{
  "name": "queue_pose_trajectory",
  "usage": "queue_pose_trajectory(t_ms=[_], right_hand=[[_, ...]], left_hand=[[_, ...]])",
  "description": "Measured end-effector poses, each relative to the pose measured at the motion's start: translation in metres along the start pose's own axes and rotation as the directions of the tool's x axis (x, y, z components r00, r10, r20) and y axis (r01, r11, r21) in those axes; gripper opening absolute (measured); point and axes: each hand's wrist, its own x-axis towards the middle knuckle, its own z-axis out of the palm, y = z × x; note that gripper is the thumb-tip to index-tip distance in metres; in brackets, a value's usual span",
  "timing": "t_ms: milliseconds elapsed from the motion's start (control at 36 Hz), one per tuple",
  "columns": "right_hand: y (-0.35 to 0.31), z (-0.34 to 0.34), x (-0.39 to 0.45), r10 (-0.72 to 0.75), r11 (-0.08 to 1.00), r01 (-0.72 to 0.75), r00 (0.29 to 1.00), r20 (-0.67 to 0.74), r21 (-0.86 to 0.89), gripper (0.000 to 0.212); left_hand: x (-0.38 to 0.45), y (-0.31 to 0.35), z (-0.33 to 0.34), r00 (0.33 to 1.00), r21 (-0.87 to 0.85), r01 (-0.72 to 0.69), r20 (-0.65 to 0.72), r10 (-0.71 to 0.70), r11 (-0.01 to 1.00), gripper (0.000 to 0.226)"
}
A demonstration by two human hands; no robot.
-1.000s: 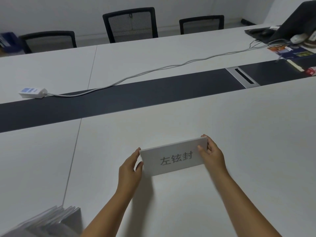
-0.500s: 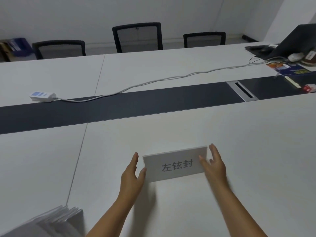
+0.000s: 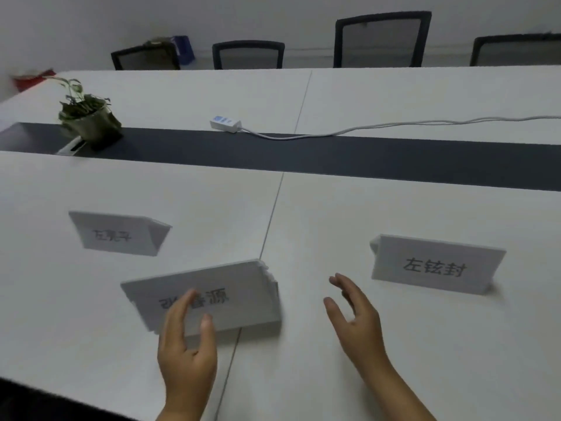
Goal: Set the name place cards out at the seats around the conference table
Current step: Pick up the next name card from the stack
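Observation:
Three sets of white name cards stand on the white conference table. One card stands alone at the right. Another single card stands at the left, blurred. Between them sits a stack of several folded cards near the table seam. My left hand is open, its fingers in front of the stack's face; whether it touches is unclear. My right hand is open and empty, a little to the right of the stack.
A dark strip runs along the table's middle. On it stands a potted plant at the left. A white power strip with its cable lies beyond. Several black chairs line the far side.
Both hands have let go of the card now standing at the right. The view has swung left, bringing the stack, a second standing card and the plant into sight.

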Motion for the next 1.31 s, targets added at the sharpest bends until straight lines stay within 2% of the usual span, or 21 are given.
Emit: queue_pose_trajectory(t_ms=[56, 111, 167, 222, 389, 528, 667, 833, 1000, 1222, 1306], right_hand=[[-0.010, 0.026, -0.004, 0.016, 1.000, -0.013, 0.991, 0.132, -0.028, 0.047], [-0.018, 0.049, -0.003, 0.068, 0.997, -0.056, 0.973, 0.221, -0.060, 0.059], [-0.026, 0.067, 0.001, 0.102, 0.993, -0.083, 0.962, 0.254, -0.088, 0.066], [-0.034, 0.082, 0.006, 0.118, 0.989, -0.094, 0.964, 0.239, -0.111, 0.068], [-0.044, 0.104, 0.017, 0.143, 0.989, -0.136, 0.981, 0.131, -0.061, 0.048], [-0.047, 0.112, 0.012, 0.165, 0.986, -0.162, 0.983, 0.075, -0.044, 0.042], [-0.051, 0.118, 0.010, 0.211, 0.977, -0.212, 0.976, 0.044, 0.018, 0.040], [-0.049, 0.118, 0.010, 0.267, 0.963, -0.267, 0.963, 0.037, 0.014, 0.043], [-0.057, 0.115, 0.010, 0.282, 0.959, -0.283, 0.957, 0.065, 0.009, 0.042], [-0.060, 0.116, -0.038, 0.238, 0.970, -0.234, 0.969, -0.061, 0.070, 0.044], [-0.062, 0.108, -0.066, 0.246, 0.967, -0.231, 0.956, -0.158, 0.111, 0.050]], left_hand=[[0.009, -0.011, -0.018, 0.994, 0.060, 0.103, -0.054, -0.100, 0.993, 0.052], [0.021, -0.023, -0.031, 0.970, 0.051, 0.242, -0.042, -0.240, 0.969, 0.061], [0.033, -0.038, -0.041, 0.943, 0.050, 0.332, 0.001, -0.332, 0.942, 0.064], [0.046, -0.053, -0.050, 0.928, 0.018, 0.365, 0.075, -0.365, 0.931, 0.063], [0.073, -0.075, -0.066, 0.901, -0.079, 0.337, 0.315, -0.297, 0.938, 0.043], [0.085, -0.084, -0.076, 0.848, -0.096, 0.369, 0.442, -0.292, 0.924, 0.050], [0.092, -0.089, -0.079, 0.766, -0.075, 0.407, 0.571, -0.295, 0.910, 0.059], [0.093, -0.092, -0.081, 0.771, -0.055, 0.436, 0.537, -0.342, 0.898, 0.066], [0.099, -0.088, -0.081, 0.757, -0.032, 0.428, 0.559, -0.338, 0.903, 0.069], [0.086, -0.078, -0.101, 0.780, -0.007, 0.383, 0.539, -0.319, 0.924, 0.073], [0.077, -0.064, -0.108, 0.759, -0.035, 0.350, 0.596, -0.262, 0.936, 0.072]])
